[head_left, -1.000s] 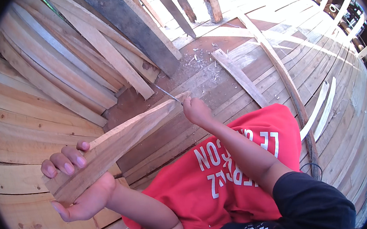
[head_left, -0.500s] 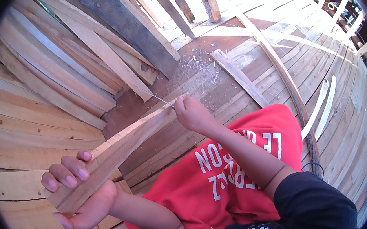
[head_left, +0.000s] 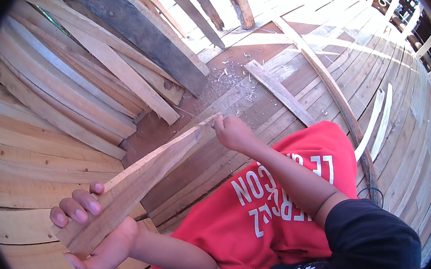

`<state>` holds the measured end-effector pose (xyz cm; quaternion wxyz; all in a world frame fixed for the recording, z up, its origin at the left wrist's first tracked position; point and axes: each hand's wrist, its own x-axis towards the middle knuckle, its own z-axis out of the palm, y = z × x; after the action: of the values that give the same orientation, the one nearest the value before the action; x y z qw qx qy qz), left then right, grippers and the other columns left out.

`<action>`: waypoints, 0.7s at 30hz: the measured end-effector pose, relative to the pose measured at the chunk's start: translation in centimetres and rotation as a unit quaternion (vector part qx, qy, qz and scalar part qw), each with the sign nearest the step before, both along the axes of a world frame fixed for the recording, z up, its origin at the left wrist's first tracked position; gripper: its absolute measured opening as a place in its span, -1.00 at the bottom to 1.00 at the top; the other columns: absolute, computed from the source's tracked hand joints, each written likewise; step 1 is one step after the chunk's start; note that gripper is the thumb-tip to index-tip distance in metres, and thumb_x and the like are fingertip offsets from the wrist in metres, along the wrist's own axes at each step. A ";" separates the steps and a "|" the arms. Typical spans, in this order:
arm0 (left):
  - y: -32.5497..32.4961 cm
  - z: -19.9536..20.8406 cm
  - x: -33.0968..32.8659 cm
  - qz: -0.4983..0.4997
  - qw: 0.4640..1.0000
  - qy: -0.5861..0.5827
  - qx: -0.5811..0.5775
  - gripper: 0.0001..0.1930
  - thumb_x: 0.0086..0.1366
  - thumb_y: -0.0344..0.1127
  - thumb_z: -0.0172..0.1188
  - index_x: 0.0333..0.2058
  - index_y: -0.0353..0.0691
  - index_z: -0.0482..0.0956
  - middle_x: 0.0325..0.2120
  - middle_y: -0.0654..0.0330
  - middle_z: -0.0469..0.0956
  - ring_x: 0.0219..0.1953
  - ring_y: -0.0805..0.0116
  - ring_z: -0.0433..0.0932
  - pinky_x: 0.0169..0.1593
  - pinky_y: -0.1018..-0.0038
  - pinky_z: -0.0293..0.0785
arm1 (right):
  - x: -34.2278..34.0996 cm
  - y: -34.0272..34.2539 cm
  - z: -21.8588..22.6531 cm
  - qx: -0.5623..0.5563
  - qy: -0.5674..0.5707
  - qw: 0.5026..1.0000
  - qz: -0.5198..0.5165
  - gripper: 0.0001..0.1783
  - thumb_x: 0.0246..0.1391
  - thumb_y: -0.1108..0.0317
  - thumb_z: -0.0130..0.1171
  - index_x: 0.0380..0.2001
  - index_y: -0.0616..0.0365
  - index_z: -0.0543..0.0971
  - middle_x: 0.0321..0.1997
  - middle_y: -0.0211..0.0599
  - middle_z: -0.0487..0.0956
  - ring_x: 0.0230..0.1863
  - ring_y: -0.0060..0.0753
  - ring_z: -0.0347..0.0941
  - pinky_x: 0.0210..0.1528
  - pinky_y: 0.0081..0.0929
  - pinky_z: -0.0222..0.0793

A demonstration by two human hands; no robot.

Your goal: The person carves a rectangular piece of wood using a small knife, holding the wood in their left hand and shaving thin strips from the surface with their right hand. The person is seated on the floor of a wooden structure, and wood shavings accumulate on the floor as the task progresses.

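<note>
A long, tapering wooden board [head_left: 133,191] slants from lower left up toward the middle. Its wide near end lies in my left hand [head_left: 97,229], the fingers curled over the upper edge and the thumb beneath. At the narrow far end, my right hand [head_left: 236,134] is closed round the handle of a thin knife [head_left: 191,115]. Seen edge-on, its blade points up and left across the board's upper edge; the handle is mostly hidden by the fingers.
Curved timbers [head_left: 48,72] line the left side. A dark upright beam [head_left: 149,37] stands past the board. Pale shavings [head_left: 242,88] litter the plank floor, where a loose plank [head_left: 280,93] and a long curved strip [head_left: 323,69] lie. A red cloth [head_left: 283,195] covers my lap.
My right hand has shifted slightly right with the knife, along the board's edge toward its far tip. My left hand keeps its grip, the board almost in place.
</note>
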<state>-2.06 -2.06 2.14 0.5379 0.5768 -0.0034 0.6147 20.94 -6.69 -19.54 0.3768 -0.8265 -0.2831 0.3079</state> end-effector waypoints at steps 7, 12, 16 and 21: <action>-0.9 0.3 1.0 0.012 1.000 -0.013 -0.018 -0.49 0.14 0.23 0.02 -0.18 -0.08 0.29 -0.42 0.27 0.37 -0.37 0.34 0.36 -0.09 0.15 0.25 | 0.8 -0.2 -2.4 0.004 0.004 1.000 -0.001 -0.39 0.25 0.09 -0.30 -0.38 0.45 0.58 -0.26 0.35 0.56 -0.14 0.40 0.49 0.02 0.11 0.37; -1.3 0.0 0.9 0.017 1.000 -0.006 -0.013 -0.49 0.14 0.22 0.03 -0.18 -0.08 0.29 -0.43 0.27 0.36 -0.37 0.34 0.36 -0.08 0.15 0.24 | -1.6 0.2 -1.0 0.063 0.057 0.996 -0.010 -0.38 0.26 0.08 -0.29 -0.41 0.46 0.57 -0.28 0.38 0.55 -0.13 0.40 0.49 0.02 0.11 0.36; -0.7 0.2 0.3 -0.007 1.000 0.000 0.002 -0.51 0.15 0.20 0.04 -0.17 -0.09 0.29 -0.41 0.26 0.36 -0.35 0.34 0.35 -0.07 0.15 0.23 | -0.8 0.0 -0.4 0.051 0.054 0.997 -0.008 -0.37 0.27 0.07 -0.30 -0.41 0.46 0.57 -0.31 0.42 0.54 -0.15 0.41 0.49 0.01 0.11 0.36; -1.2 0.1 1.0 -0.028 0.999 0.008 0.012 -0.52 0.15 0.17 0.06 -0.17 -0.09 0.29 -0.40 0.25 0.35 -0.33 0.33 0.35 -0.07 0.15 0.22 | -2.4 0.2 -1.8 0.110 0.037 0.992 -0.046 -0.32 0.29 0.06 -0.34 -0.55 0.46 0.55 -0.43 0.37 0.53 -0.26 0.39 0.51 -0.05 0.09 0.37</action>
<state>-1.08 -3.23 2.23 0.5485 0.5876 -0.0226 0.5945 18.59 -6.46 -21.36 0.4892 -0.7801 -0.2630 0.2881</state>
